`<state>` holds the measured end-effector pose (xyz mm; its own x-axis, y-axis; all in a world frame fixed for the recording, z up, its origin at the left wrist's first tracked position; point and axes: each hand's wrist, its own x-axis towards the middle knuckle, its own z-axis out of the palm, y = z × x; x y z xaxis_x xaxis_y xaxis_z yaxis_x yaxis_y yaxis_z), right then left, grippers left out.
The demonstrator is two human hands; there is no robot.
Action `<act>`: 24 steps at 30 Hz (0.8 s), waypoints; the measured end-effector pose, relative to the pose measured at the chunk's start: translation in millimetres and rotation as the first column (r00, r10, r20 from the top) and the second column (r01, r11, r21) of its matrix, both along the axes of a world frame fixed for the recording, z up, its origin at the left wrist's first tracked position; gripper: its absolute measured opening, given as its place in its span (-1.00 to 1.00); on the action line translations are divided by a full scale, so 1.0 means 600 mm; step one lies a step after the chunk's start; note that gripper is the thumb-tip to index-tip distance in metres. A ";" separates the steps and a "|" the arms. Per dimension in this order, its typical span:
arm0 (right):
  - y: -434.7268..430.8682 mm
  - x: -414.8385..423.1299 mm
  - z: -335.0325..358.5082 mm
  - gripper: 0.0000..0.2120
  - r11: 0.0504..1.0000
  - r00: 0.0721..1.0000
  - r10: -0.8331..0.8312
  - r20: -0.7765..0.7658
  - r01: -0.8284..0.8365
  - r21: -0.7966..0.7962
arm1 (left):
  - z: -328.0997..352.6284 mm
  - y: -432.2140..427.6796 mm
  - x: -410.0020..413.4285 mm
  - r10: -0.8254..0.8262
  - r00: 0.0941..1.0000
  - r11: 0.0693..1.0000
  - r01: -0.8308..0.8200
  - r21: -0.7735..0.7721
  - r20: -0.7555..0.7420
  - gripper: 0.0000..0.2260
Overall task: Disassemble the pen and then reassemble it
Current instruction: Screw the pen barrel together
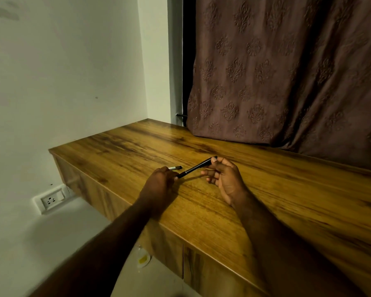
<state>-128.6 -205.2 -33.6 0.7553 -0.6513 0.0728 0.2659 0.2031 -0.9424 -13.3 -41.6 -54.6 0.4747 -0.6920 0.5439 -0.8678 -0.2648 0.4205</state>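
A slim black pen body slants just above the wooden desk, held at both ends. My right hand pinches its upper far end between thumb and forefinger. My left hand grips its lower near end, which is hidden by my fingers. A short black and silver pen part, likely the cap, lies on the desk just past my left hand; I cannot tell whether my fingers touch it.
A brown patterned curtain hangs over the desk's back edge. A white wall stands to the left with a socket plate low down. A small clear bottle sits on the floor under the desk's front edge.
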 end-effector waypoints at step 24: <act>0.021 0.013 -0.003 -0.82 0.995 0.998 -0.049 -0.025 0.047 -0.088 | 0.000 -0.010 -0.023 -0.146 0.757 0.946 -0.082 -0.314 -0.637 -0.92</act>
